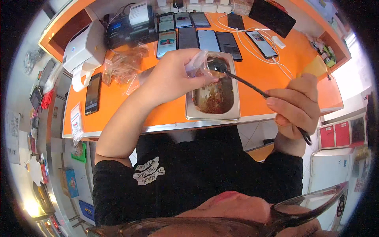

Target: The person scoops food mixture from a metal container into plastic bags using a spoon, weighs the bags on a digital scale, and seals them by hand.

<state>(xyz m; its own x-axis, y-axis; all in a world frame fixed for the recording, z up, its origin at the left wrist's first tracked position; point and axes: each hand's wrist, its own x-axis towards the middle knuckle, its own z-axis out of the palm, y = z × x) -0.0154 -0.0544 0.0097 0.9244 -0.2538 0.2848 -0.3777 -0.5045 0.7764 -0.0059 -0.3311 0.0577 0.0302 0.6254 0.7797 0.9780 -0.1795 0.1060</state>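
My left hand grips a small clear plastic bag by its mouth, above a rectangular stainless steel food pan. A dark, oily sauce with reddish bits coats the inside of the pan. Between the fingers of my right hand is the long black handle of a spoon or ladle. Its dark bowl end is over the pan, at the bag's opening, and partly hidden by the bag. A yellow piece of material shows beyond my right fingers; whether I hold it I cannot tell.
Several smartphones lie behind the pan on the orange table, with white charging cables. To the left are filled plastic bags, a white label printer, a black printer and another phone. A black tablet stands back right.
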